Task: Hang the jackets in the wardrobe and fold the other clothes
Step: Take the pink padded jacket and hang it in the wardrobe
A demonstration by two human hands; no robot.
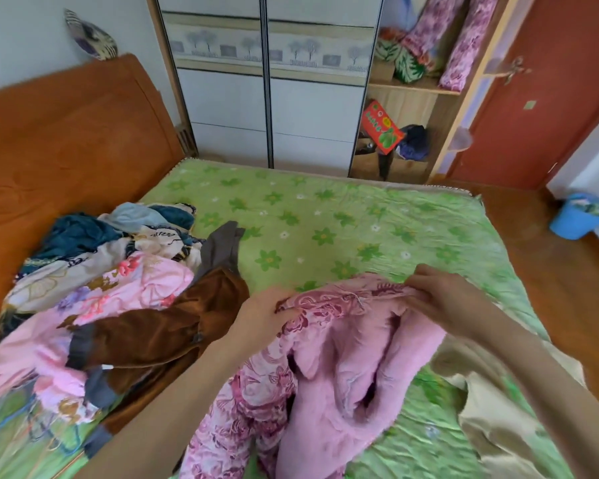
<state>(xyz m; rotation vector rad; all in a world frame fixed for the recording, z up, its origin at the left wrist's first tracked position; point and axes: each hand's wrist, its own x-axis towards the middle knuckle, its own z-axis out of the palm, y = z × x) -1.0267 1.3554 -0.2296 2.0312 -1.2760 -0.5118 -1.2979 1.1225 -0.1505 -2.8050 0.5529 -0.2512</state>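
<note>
On the bed [325, 216], near edge: pink padded jacket [343, 340] lying lining-up, floral outer side showing along the collar and down the left. Left hand [263, 309] pinching the collar edge at one end, right hand [440, 299] pinching the same edge at the other end; both grasping fabric, collar stretched between them. Looks like straightening before a hanger, but no hanger visible anywhere.

Progress, judged from layout: early. Nothing visibly folded. Pile of clothes [94, 271] heaped loose on the left by the orange headboard [66, 133], brown velvet garment [159, 330] draped over its near side and touching the left forearm. Beige cloth [498, 409] crumpled under the right forearm. Wardrobe [270, 81] sliding doors closed; cannot tell what hangs inside. Left to do: sort jackets from the rest, hang, fold everything else.

Room: middle and far half of the bed bare sheet, good for folding. Left side blocked by the pile. Right bed edge drops to wooden floor [550, 271]; blue bin [578, 216] stands well apart from the bed, near the red door [550, 98]. Narrow gap between bed's far edge and wardrobe, tight for sliding doors and reaching in. Open shelves [412, 88] right of the doors already stuffed.
</note>
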